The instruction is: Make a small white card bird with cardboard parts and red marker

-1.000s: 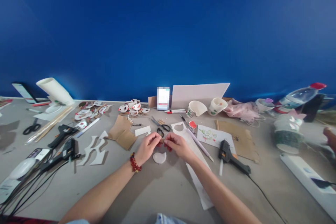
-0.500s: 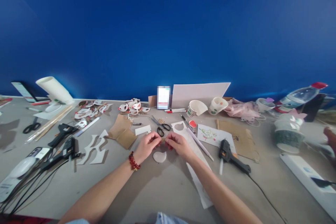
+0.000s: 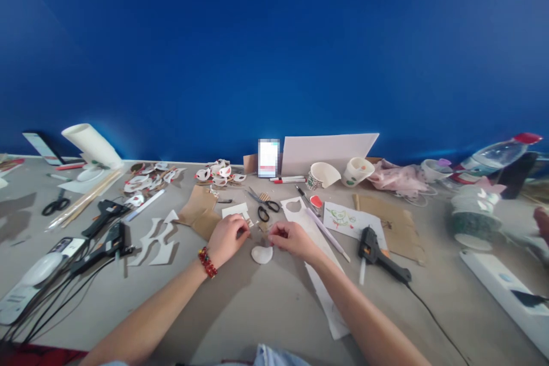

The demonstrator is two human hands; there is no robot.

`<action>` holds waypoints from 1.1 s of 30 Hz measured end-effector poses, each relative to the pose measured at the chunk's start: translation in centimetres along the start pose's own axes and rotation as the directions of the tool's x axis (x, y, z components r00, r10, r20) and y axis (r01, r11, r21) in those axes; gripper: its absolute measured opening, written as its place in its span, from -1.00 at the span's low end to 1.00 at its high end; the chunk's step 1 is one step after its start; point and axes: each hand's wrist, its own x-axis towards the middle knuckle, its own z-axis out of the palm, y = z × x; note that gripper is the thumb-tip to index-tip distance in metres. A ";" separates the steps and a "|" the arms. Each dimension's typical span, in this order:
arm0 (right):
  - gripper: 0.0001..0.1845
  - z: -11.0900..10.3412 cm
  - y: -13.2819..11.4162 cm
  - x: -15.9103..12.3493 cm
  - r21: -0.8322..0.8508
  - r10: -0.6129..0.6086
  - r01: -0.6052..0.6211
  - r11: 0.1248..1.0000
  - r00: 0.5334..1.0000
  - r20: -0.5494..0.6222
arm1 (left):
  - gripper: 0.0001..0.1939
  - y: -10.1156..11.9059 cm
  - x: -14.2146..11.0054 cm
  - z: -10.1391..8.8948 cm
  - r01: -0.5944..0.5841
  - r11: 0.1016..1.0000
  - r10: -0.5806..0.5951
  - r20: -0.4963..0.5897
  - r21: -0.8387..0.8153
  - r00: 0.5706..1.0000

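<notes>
One white, rounded paper cutout (image 3: 261, 255) is flanked by the left hand (image 3: 227, 239) and right hand (image 3: 295, 241), whose curled fingertips cannot be told as pressed together or apart.

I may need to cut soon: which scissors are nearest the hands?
The central scissors, just beyond the left hand and right hand; the other pair lies far off to the left.

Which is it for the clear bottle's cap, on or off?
On: the red cap sits on the end of the clear bottle.
</notes>
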 end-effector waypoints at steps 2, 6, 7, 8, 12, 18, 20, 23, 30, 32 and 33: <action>-0.87 -0.1 -0.5 -0.1 0.027 0.025 -0.025 0.999 1.000 0.018 | -0.95 0.0 -0.3 0.0 -0.009 0.999 0.010 -0.044 0.033 0.999; -0.86 -0.2 -1.0 -0.3 0.071 0.064 -0.066 0.995 0.997 0.038 | -0.91 1.0 -0.3 -0.6 -0.035 0.993 0.027 -0.075 -0.111 0.997; -0.86 -0.2 -1.1 -0.3 0.072 0.062 -0.065 0.995 0.997 0.041 | -0.90 1.5 -0.3 -0.8 -0.044 0.983 0.034 -0.059 -0.178 0.998; -0.85 -0.2 -1.1 -0.4 0.065 0.057 -0.060 0.996 0.997 0.045 | -0.88 2.0 -0.2 -1.0 -0.045 0.970 0.040 -0.025 -0.240 0.999; -0.84 -0.1 -1.3 -0.6 0.040 0.022 -0.024 0.999 0.999 0.049 | -0.84 3.5 -0.3 -1.0 0.003 0.940 0.030 0.091 -0.342 0.995; -0.79 0.0 -1.3 -0.8 0.023 0.007 -0.009 1.000 0.998 0.070 | -0.87 3.6 -1.0 -0.3 0.124 0.900 -0.076 0.129 -0.418 0.989; -0.76 0.0 -1.3 -0.8 0.002 0.012 -0.013 1.000 0.998 0.055 | -0.87 3.6 -1.2 -0.2 0.162 0.881 -0.114 0.133 -0.444 0.984; -0.82 0.0 -1.4 -0.8 -0.014 -0.006 0.007 1.000 0.998 0.059 | -0.87 3.5 -1.4 0.0 0.177 0.868 -0.135 0.123 -0.464 0.983; -0.92 0.3 -1.3 -0.7 -0.042 0.001 0.002 0.999 0.998 0.070 | -0.85 3.2 -2.1 0.7 0.173 0.853 -0.124 0.131 -0.492 0.984; -0.91 0.3 -1.2 -0.6 -0.050 0.011 -0.007 0.999 0.996 0.087 | -0.85 3.3 -2.2 0.6 0.137 0.879 -0.096 0.111 -0.456 0.989; -0.91 0.4 -1.2 -0.6 -0.056 0.014 -0.009 0.998 0.995 0.096 | -0.85 3.3 -2.3 0.6 0.110 0.899 -0.078 0.092 -0.424 0.993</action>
